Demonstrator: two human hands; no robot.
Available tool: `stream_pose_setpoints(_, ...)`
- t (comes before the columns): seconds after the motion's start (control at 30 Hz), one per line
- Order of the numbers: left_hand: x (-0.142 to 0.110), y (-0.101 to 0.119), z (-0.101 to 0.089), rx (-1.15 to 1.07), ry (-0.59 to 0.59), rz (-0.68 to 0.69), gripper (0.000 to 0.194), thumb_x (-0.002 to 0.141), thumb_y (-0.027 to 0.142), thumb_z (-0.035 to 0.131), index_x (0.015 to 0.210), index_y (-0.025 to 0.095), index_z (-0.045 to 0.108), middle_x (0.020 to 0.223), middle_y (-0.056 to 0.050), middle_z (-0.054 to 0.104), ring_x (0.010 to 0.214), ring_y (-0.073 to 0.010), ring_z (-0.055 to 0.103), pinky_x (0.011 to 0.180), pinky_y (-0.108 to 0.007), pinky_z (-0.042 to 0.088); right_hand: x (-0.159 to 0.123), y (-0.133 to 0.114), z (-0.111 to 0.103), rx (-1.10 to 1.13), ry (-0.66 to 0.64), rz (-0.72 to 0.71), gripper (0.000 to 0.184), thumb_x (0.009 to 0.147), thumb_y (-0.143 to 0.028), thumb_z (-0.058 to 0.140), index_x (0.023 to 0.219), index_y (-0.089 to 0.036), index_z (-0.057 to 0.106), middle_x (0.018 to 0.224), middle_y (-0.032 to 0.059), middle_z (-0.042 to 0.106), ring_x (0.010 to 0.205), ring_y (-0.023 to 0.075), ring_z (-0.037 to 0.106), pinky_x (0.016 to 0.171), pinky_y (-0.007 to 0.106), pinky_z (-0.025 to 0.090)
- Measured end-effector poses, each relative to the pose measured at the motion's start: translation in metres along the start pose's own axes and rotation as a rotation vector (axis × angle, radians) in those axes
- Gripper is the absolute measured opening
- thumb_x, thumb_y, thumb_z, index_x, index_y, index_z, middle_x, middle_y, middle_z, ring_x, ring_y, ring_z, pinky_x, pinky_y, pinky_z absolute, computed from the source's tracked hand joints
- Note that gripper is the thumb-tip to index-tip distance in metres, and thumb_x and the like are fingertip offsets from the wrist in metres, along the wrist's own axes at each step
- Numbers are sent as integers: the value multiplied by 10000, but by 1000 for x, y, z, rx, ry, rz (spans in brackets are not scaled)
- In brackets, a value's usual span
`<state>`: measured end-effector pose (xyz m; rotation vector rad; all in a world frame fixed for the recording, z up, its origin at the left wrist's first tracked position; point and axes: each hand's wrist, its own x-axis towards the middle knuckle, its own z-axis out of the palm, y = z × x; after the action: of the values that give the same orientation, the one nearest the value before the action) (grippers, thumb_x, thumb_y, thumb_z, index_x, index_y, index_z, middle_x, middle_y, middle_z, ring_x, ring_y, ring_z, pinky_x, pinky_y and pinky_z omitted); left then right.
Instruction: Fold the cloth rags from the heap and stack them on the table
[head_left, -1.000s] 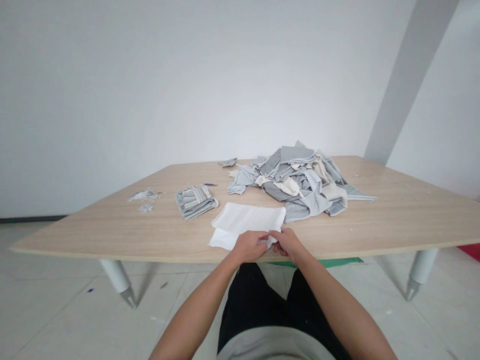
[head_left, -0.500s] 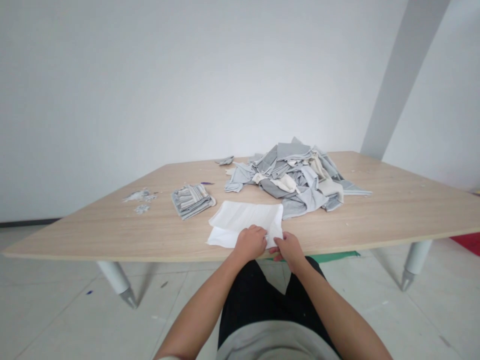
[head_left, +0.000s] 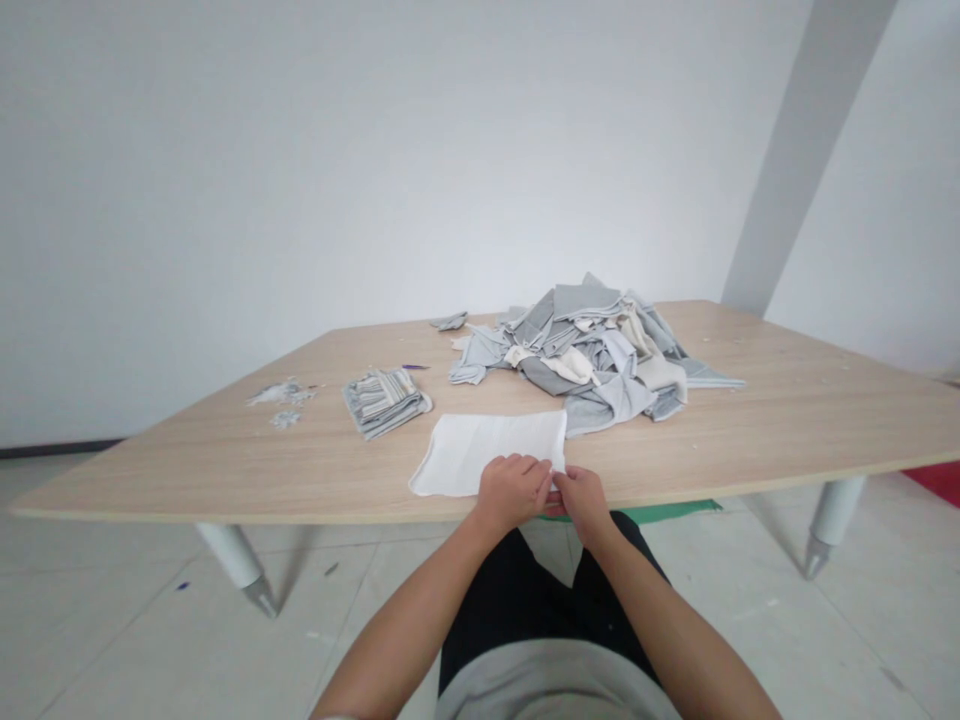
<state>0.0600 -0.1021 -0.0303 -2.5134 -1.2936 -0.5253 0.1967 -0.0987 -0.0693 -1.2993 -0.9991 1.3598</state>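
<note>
A white piece of cloth (head_left: 487, 448) lies folded flat at the table's front edge. Both hands meet at its near right corner. My left hand (head_left: 514, 488) rests over the near edge with its fingers curled and pinched on the cloth. Right beside it, my right hand (head_left: 581, 500) grips the same corner between thumb and fingers. Part of the corner is hidden under the fingers.
Behind the cloth a large heap of grey and cream fabric pieces (head_left: 600, 350) covers the table (head_left: 712, 450). To the left sit a stack of folded striped cloths (head_left: 385, 402), a purple pen-like item (head_left: 415, 367) and small white scraps (head_left: 281, 392). A small grey cloth (head_left: 450, 321) lies farther back.
The cloth's upper layer has come down over the lower one, so it now lies flatter as one sheet. My left hand has shifted right, closing up to my right hand.
</note>
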Motion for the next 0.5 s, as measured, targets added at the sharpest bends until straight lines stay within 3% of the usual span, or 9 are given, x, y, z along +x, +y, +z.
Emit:
stream_pose_setpoints(0.27,0,12,10,-11,-47,19,318,946,356,335,1049,251,617,886,-73,641,825,-196,566,678,-314,424,0,1,-4,98,11,-14,260,842,-316,381,722,-184,570,626,39,628,552,172,619,450,255,493)
stream_pose_setpoints(0.5,-1,12,16,-46,-25,33,318,941,351,349,943,205,632,928,-77,624,851,-206,539,682,-319,441,-2,4,-4,149,-38,-26,228,776,-376,554,706,-162,587,550,-6,570,518,157,578,485,273,507)
